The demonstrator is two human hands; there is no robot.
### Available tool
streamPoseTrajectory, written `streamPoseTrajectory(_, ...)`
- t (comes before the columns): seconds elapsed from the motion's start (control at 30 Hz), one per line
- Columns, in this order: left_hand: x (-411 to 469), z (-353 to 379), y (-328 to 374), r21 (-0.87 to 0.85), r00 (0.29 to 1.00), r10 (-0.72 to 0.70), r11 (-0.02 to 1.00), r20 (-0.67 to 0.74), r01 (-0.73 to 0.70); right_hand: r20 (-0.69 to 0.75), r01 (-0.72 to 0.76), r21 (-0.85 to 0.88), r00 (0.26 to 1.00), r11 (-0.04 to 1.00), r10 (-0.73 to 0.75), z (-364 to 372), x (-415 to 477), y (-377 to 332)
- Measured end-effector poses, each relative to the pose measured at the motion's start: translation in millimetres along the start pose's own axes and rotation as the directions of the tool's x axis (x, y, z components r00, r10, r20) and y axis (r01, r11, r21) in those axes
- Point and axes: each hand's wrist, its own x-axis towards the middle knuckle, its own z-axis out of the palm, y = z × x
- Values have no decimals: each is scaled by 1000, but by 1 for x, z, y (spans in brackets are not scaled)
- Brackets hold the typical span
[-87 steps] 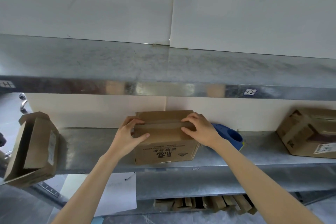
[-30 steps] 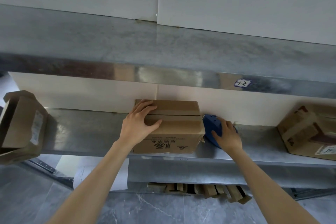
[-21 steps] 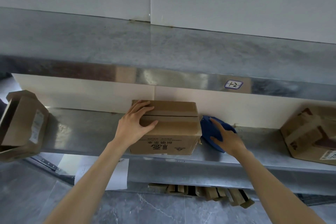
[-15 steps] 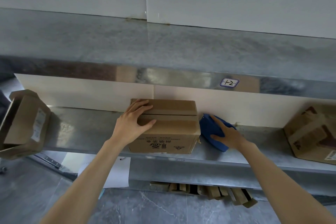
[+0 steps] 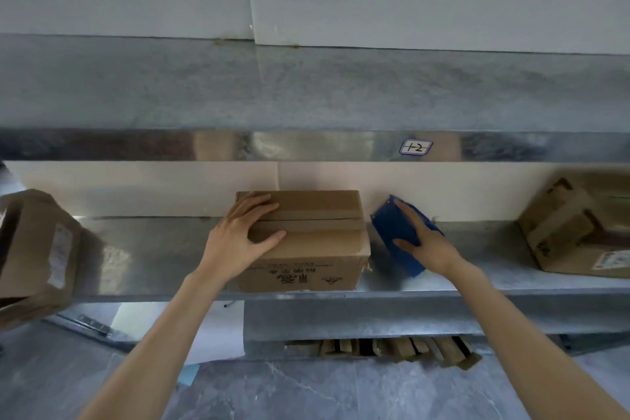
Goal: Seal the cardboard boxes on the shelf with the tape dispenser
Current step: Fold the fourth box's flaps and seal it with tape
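A small cardboard box [image 5: 317, 242] with its top flaps folded down sits on the middle metal shelf [image 5: 143, 259]. My left hand [image 5: 242, 235] lies flat on the left part of its top, fingers spread, pressing the flaps down. Just right of the box is the blue tape dispenser [image 5: 392, 232], tilted up off the shelf. My right hand [image 5: 424, 242] grips it, thumb on the near side and fingers over the top. The dispenser's roll and blade are hidden from me.
Another cardboard box [image 5: 34, 249] stands tilted at the shelf's left end, and a taped box [image 5: 579, 228] sits at the right end. An upper shelf [image 5: 306, 95] overhangs close above. Flattened cardboard pieces [image 5: 392, 348] lie under the bottom shelf.
My right hand left the box top, reached right to the blue tape dispenser and gripped it, tilting it up. My left hand stayed pressing on the box.
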Motion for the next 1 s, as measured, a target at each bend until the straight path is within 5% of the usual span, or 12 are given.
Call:
streamPoseTrajectory(0.13,-1,0,1,-25,1000,-2,1000,-10,2,-153,63,-207,984,976,-96,-21,-25,-25)
streamPoseTrajectory(0.37,-4,-4,2,-58,1000,-22,998,20,23,-282,305,-272,881,913,-379,-44,-47,-95)
streamPoseTrajectory(0.63,-6,-4,-8,-258,995,-69,962,69,85,-46,430,-298,885,852,-463,-8,-32,-192)
streamPoseTrajectory(1.0,-10,-4,-16,-295,992,-32,953,121,67,248,413,-118,893,903,-376,-13,-16,-212)
